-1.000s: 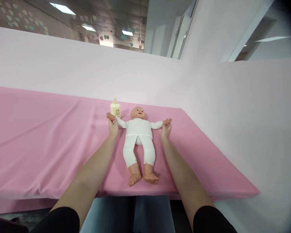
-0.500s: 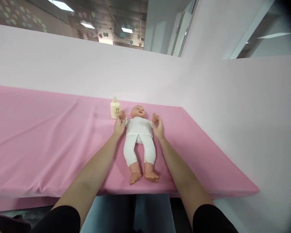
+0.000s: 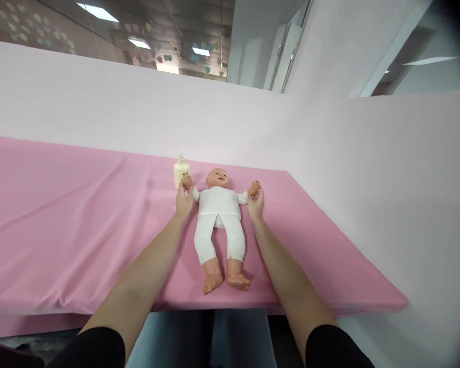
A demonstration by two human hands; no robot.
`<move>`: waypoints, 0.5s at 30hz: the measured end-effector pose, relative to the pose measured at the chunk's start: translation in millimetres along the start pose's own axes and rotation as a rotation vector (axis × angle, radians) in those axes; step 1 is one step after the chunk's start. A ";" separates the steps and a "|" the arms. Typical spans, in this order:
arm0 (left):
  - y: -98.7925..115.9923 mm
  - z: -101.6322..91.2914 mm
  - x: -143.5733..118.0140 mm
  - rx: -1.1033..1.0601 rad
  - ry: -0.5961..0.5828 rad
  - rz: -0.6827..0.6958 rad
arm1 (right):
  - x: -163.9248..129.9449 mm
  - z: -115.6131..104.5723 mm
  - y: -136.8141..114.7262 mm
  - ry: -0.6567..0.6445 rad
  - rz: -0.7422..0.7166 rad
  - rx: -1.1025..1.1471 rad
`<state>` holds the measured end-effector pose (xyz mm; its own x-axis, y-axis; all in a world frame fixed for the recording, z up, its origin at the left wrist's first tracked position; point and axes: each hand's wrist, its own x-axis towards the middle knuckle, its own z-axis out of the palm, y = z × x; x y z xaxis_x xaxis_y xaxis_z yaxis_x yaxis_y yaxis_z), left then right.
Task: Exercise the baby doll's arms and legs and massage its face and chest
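Note:
A baby doll [image 3: 219,202] with a white cloth body lies face up, its head toward the wall and its bare feet toward me. My left hand [image 3: 184,201] grips the doll's arm at the left, around the wrist. On the other side my right hand [image 3: 256,204] holds the doll's other arm at its wrist and hand. Both doll arms stretch out sideways. Just behind my left hand stands a cream-coloured bottle [image 3: 181,173], upright, its lower part partly covered by the doll's hand.
A pink sheet [image 3: 80,220] covers the padded table under the doll. White walls [image 3: 118,102] rise at the back and right, with a window [image 3: 168,36] above the back one. The table's front edge is close to my legs [image 3: 184,337].
Both my hands have moved outward, drawing the doll's arms farther apart to the sides. The doll's body and the bottle stay in place.

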<state>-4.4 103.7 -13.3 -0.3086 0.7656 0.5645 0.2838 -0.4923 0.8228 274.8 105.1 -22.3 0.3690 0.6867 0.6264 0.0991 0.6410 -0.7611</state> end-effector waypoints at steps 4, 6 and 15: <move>15.1 12.2 -7.9 0.220 -0.375 0.283 | -12.7 14.3 -12.9 -0.306 -0.083 -0.194; 17.6 15.7 -8.9 0.272 -0.466 0.347 | -15.3 16.3 -11.8 -0.413 -0.116 -0.263; -16.3 -2.4 7.0 -0.013 0.026 0.001 | 2.2 -0.2 7.7 -0.074 0.023 0.025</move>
<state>-13.3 116.1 -22.6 -0.3319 0.7542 0.5666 0.2723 -0.4984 0.8231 276.6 111.5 -26.9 0.3017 0.7240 0.6204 0.0677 0.6328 -0.7714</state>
